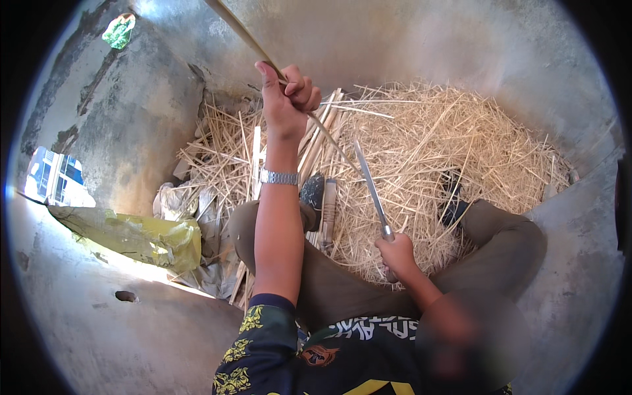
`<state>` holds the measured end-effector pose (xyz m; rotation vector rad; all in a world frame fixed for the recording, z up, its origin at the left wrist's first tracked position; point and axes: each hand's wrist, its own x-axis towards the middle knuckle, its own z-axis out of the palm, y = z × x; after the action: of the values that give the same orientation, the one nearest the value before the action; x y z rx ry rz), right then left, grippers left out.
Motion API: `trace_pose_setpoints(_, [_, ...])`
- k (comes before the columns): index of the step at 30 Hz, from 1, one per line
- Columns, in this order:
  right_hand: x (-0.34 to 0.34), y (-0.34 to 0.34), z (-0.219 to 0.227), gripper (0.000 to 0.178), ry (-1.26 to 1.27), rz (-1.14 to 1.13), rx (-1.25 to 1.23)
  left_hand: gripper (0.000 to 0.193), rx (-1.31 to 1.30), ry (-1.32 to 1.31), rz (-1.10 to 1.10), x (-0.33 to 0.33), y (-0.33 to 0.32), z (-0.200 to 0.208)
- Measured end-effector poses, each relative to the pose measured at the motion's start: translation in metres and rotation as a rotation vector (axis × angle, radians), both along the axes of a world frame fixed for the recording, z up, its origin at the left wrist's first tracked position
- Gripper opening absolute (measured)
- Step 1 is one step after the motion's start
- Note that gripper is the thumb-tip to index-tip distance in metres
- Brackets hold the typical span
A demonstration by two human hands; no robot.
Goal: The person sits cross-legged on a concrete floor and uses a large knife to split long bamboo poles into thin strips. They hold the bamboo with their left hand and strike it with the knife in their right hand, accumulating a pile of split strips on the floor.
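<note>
My left hand (289, 99), stretched forward with a metal-banded watch (279, 177) on its wrist, is closed around a long thin bamboo strip (332, 143). The strip runs from the top edge down through the fist, and its lower end lies close to the knife blade; whether they touch I cannot tell. In my right hand (397, 255), low in front of my body, is the handle of a knife (372, 187) with a long narrow blade pointing away from me. Below both hands spreads a heap of pale shavings and thin strips (421, 141).
My bent legs (500, 243) frame the heap. Beside my dark shoe (312, 192) lies a brown wooden piece (328, 207). Several split strips (257, 155) lie at the left. A torn yellow sheet (164, 240) hangs by an opening, and grey walls (421, 39) curve around.
</note>
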<state>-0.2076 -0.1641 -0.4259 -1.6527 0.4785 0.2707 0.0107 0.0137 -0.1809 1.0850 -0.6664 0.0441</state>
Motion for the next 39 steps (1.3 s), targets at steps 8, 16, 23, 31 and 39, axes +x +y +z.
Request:
trace_pose_setpoints(8, [-0.009,0.003,0.036,0.027,-0.203,-0.139,0.230,0.066,-0.065,-0.143,0.209,-0.027,0.005,0.043])
trace_pose_setpoints(16, [-0.012,0.003,0.063,0.027,-0.213,0.154,-0.149,0.066,-0.124,-0.015,0.086,-0.024,0.031,0.033])
trace_pose_setpoints(23, [-0.021,0.011,0.050,0.024,-0.444,-0.076,0.024,0.068,-0.162,-0.099,0.084,-0.020,0.024,0.029])
trace_pose_setpoints(31, [-0.011,-0.001,0.049,0.029,-0.287,0.095,-0.265,0.072,-0.160,-0.093,0.174,-0.021,0.039,0.027])
trace_pose_setpoints(39, [0.002,0.009,0.019,0.025,-0.397,0.038,-0.023,0.075,-0.175,-0.063,0.182,-0.021,0.027,0.030])
